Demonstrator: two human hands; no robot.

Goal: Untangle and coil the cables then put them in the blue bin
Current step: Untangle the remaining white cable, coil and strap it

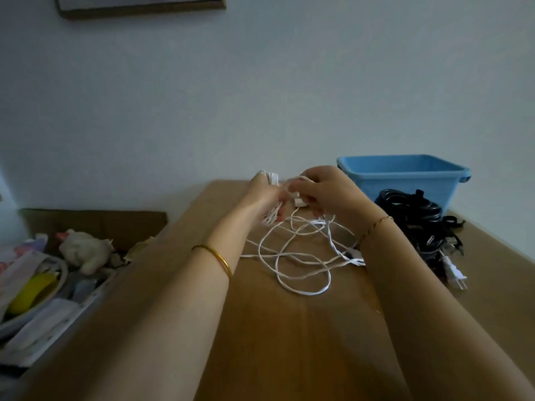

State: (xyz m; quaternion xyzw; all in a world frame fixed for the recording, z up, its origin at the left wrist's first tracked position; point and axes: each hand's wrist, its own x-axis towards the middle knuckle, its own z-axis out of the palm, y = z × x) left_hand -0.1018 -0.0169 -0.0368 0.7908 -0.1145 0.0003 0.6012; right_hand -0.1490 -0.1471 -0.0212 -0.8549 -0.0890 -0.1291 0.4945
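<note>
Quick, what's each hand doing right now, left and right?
The left hand grips a wound coil of the white cable.
The right hand pinches a loose strand of the same cable.

Dim, flat, bluish light with no glare; its source is out of view. Shadows are faint and soft, barely showing under the white cable [271,178] on the table [289,342]. The left hand [265,195] and right hand [321,189] are slightly blurred. The wide lens bows the table's edges and tilts the picture frame [139,8] at far left.
</note>
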